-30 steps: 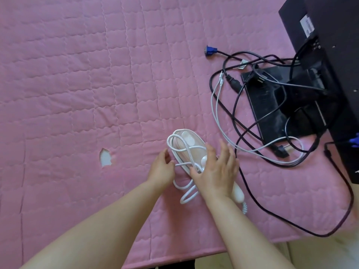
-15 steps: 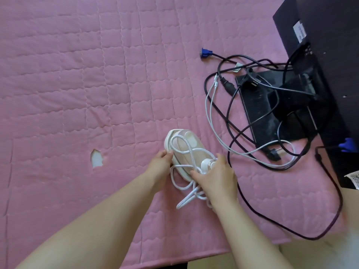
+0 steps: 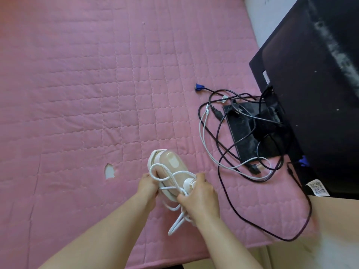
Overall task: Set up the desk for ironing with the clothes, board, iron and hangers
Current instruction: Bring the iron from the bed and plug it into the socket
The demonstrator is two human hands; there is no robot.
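Note:
A small white and beige iron (image 3: 171, 167) with its white braided cord (image 3: 175, 225) looped round it sits in both my hands, just above the pink quilted cover (image 3: 77, 94) on the desk. My left hand (image 3: 148, 184) holds the iron's left side, fingers curled on the cord loop. My right hand (image 3: 200, 195) grips its rear end by the cord's metal collar. A loop of cord hangs down below my hands. No clothes, board or hangers show.
A black monitor (image 3: 314, 94) stands at the right, its base (image 3: 250, 133) under a tangle of black and grey cables (image 3: 219, 152) with a blue plug (image 3: 199, 87). The cover has a small hole (image 3: 109, 170) left of my hands. The desk's front edge lies close below.
My hands have lifted and turned the iron a little; my right hand moved from lying over it to gripping its rear end. The camera tilted up, showing more of the desk.

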